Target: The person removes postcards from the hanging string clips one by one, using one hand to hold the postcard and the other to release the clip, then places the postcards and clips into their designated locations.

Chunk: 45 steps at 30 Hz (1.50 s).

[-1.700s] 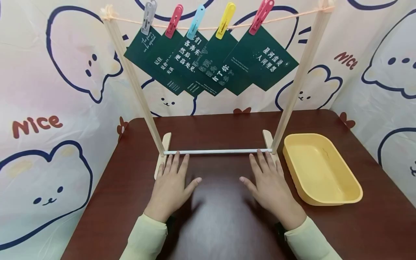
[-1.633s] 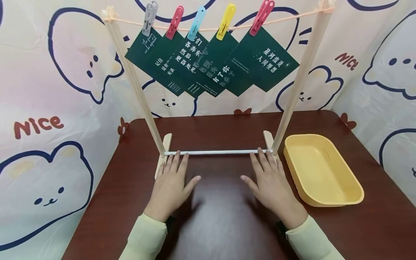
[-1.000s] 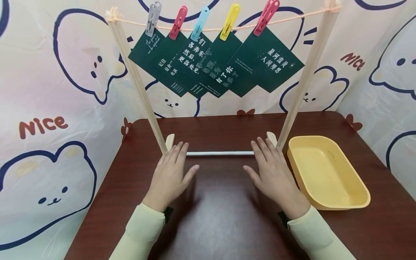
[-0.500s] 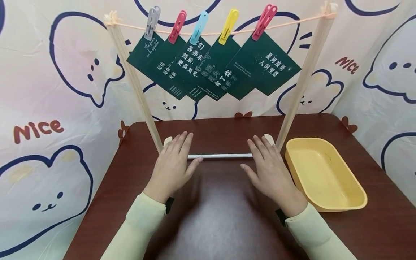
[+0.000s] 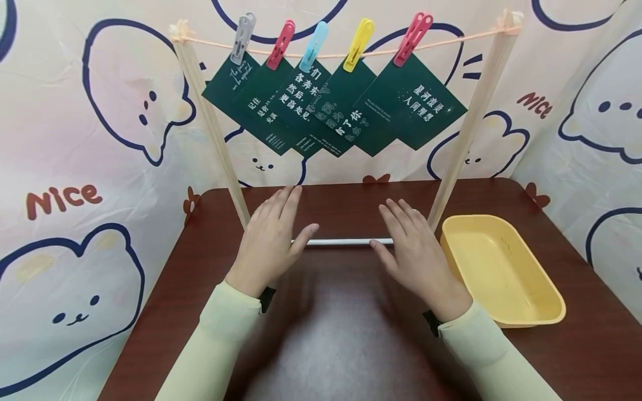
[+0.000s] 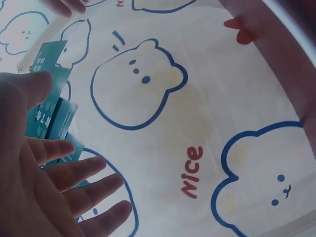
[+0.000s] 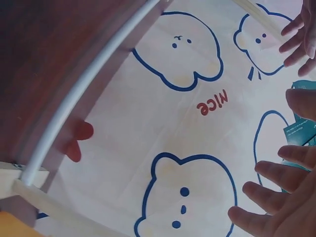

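Observation:
My left hand hovers over the left foot of a wooden stand, fingers straight and thumb spread. On the other side my right hand is held the same way near the right post. Neither holds anything, and the palms face forward in the wrist views. A white rod joins the posts low down; the hands cover its ends. Between the post tops runs a thin cord. Clothespins, grey, blue, yellow and two red, clip overlapping dark green cards with white lettering to it.
A yellow plastic basin with nothing visible inside stands right of the stand on the dark brown table. Cartoon-printed sheeting encloses the back and sides. The left post leans outward in the head view.
Both hands have risen and moved forward from beside the rod's ends, where the fingertips lay over the stand's feet. The cards and clothespins hang as before; the view shifts slightly.

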Available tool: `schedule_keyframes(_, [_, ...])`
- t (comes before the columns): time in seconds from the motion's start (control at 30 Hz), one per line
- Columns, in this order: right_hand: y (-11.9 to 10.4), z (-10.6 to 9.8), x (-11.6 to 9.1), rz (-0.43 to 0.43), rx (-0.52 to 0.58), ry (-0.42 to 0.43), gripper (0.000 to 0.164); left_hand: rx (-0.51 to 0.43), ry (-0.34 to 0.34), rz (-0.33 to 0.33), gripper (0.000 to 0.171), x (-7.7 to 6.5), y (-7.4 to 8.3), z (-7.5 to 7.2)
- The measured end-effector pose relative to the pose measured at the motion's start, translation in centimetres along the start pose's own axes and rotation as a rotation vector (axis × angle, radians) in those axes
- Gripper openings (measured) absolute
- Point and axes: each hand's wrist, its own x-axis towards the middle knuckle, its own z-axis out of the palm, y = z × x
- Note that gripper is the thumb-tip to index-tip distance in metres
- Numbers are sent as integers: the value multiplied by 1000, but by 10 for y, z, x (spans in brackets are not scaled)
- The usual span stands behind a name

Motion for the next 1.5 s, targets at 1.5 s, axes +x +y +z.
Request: schedule_keyframes(1.5, [-22,-60,87,-240,104,272,58,-246,136,-208,69,29,-27,-34])
